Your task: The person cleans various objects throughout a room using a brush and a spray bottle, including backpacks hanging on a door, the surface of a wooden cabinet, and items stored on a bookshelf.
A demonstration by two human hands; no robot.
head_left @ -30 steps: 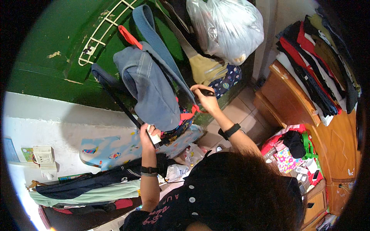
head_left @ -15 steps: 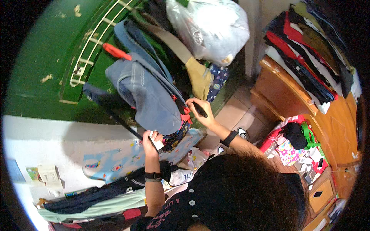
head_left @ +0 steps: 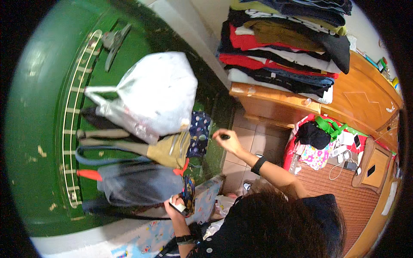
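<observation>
1. At the left, a cream wire rack [head_left: 70, 132] is running along the left edge of a green panel [head_left: 38, 129] and is bearing the hanging bags.
2. A grey-blue bag [head_left: 137, 185] is hanging near the panel's lower edge, with red ties showing at both ends.
3. Above it, a bulging white plastic bag [head_left: 161, 90] is hanging toward the panel's upper right edge; a mustard pouch [head_left: 170, 150] is lying between the two.
4. The left hand [head_left: 173, 210] is closing around a small white-and-black item [head_left: 180, 208], just beside the grey-blue bag's lower right corner; whether the fingers are also pressing the cloth cannot be told.
5. The right hand [head_left: 229, 142] is curling round a small dark object [head_left: 224, 136] and is standing apart from the bags, beyond the panel's right edge. Half a second earlier it was lying beside the red tie; the view has also swung rightward. Handling of the grey-blue bag thus seems to be resting with the left hand alone.
6. At the right, folded clothes [head_left: 279, 47] are lying stacked along the upper edge of wooden furniture [head_left: 275, 105].
</observation>
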